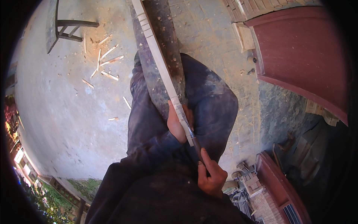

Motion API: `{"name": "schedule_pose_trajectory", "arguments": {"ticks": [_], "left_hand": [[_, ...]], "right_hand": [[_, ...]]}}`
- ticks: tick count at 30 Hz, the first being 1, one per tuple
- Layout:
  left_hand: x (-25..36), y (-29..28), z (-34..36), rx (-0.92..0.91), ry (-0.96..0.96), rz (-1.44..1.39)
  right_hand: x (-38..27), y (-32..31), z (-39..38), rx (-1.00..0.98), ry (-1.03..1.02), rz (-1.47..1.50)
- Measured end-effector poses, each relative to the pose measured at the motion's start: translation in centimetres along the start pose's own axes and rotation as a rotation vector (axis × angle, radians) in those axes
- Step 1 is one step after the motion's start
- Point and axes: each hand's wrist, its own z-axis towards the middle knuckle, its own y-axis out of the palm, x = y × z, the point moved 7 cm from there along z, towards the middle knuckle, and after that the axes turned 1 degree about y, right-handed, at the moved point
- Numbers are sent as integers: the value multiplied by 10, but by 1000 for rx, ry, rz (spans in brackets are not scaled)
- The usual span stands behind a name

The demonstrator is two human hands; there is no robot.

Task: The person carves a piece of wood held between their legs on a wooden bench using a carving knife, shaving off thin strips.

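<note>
A pale wooden strip [160,59] with several crosswise marks or cuts lies lengthwise along a dark, worn wooden beam [167,33] between my trousered legs. My left hand [177,123] is closed around the strip's lower part, partly hidden under it. My right hand [212,175] grips the dark handle of a chisel-like tool [197,143], whose shiny metal blade lies against the strip's side just beside my left hand.
A dark wooden stool [71,23] lies at upper left, near scattered wood offcuts [110,74] on the concrete floor [56,112]. Large red boards [294,52] stand at right, with red pieces, bricks and clutter [255,184] at lower right. Greenery [44,201] shows at lower left.
</note>
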Motion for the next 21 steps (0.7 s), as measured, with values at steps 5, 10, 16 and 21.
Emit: {"name": "schedule_pose_trajectory", "arguments": {"ticks": [5,10,16,21], "left_hand": [[2,-2,0,-15,-41,-7],[10,2,6,3,-5,26],[6,1,6,23,-28,-83],[14,3,3,68,-46,-35]], "right_hand": [[0,-1,4,-61,43,1],[4,18,9,-25,20,32],[6,15,17,-39,-59,30],[32,-13,3,-26,322,441]]}}
